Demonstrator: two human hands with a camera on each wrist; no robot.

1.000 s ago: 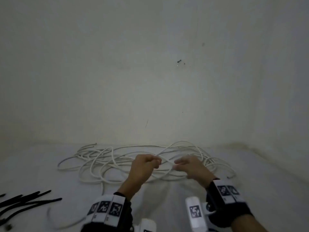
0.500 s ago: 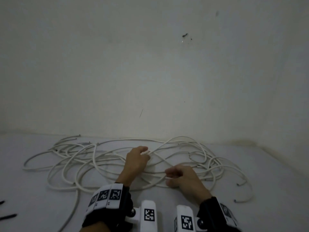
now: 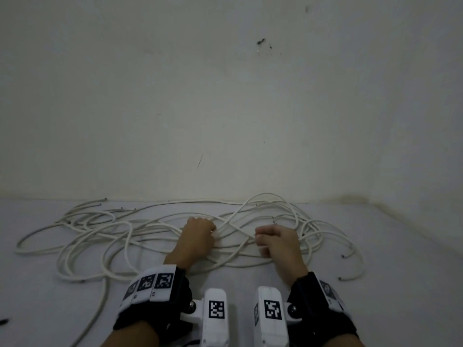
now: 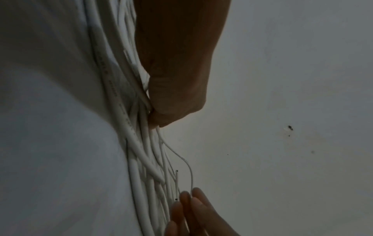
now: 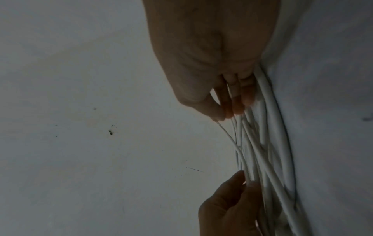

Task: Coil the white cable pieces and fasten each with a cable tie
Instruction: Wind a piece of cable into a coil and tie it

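the white cable pieces (image 3: 130, 236) lay in a loose tangle on the pale surface (image 3: 400, 309), right at the foot of the wall (image 3: 225, 108). the heap's long axis ran left to right along the wall, its loops flattened and stretched sideways. several cut ends pointed outward: a few toward the far left, two near the right edge of the pile pointing toward the person.

the left hand (image 3: 196, 237) rested knuckles-up in the middle of the tangle, its fingers curled down onto a strand; the right wrist view showed thumb and fingertip closed on a thin cable. the right hand (image 3: 278, 242) sat just beside it, also on the pile, its fingers curled and its thumb pressed to its fingertips (image 5: 236, 107) around a thin strand. one slack strand (image 4: 186, 161) arched between the two hands in the left wrist view, running the same way as the heap.

a dark tip of something (image 3: 3, 321) showed at the lower left edge, too small to tell what it was.

compared with half a second before, the two hands sat closer to level with each other; the left had drawn back toward the person from the far side of the heap, and the right had gone forward. a second before, both hands had held the strand lifted above the pile, and black cable ties had been in view at the lower left.
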